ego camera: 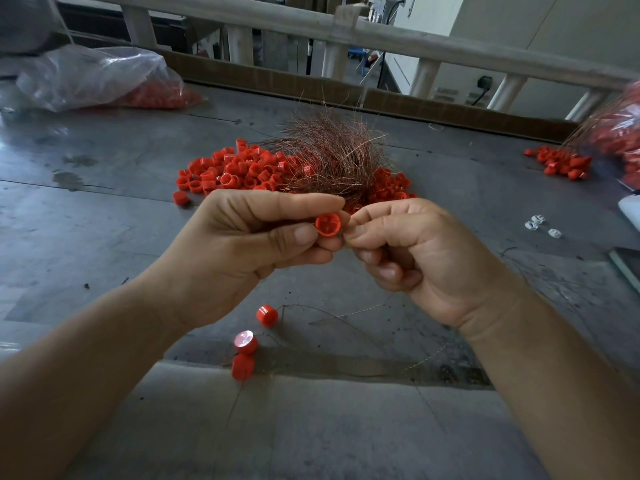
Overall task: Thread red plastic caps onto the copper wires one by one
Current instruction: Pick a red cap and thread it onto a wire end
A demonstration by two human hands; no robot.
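**Left hand holds one cap, right hand pinched at its rim, above the table**

Edges/room: the grey table (pixel 104 209) ends at the far side against a brown cardboard strip (pixel 277 81), with a wooden railing (pixel 381 34) behind it. Both hands are raised above the table's middle, nearer than the main pile. A wide stretch of grey top lies between that pile and the bag at far left. A seam crosses the near part of the table.

Hands: the left hand (pixel 242 244) pinches a red cap (pixel 326 225) between thumb and forefinger, open side facing the camera. The right hand (pixel 415 251) has its fingers curled, thumb and forefinger tips pressed together at the cap's right rim. Cannot tell if a wire strand is in that pinch.

Containers: a clear plastic bag (pixel 86 74) at far left has red caps inside. A second bag (pixel 620 133) at the right edge is blurred, also with red caps inside and a small spill of caps (pixel 561 162) beside it.

Surface: a pile of red caps (pixel 218 168) sits mid-table, with the copper wire bundle (pixel 332 154) lying on its right part. Three loose caps (pixel 267 315) lie near, beside a thin wire (pixel 346 318). Small white pieces (pixel 540 226) lie on the right. The top is stained and scuffed.
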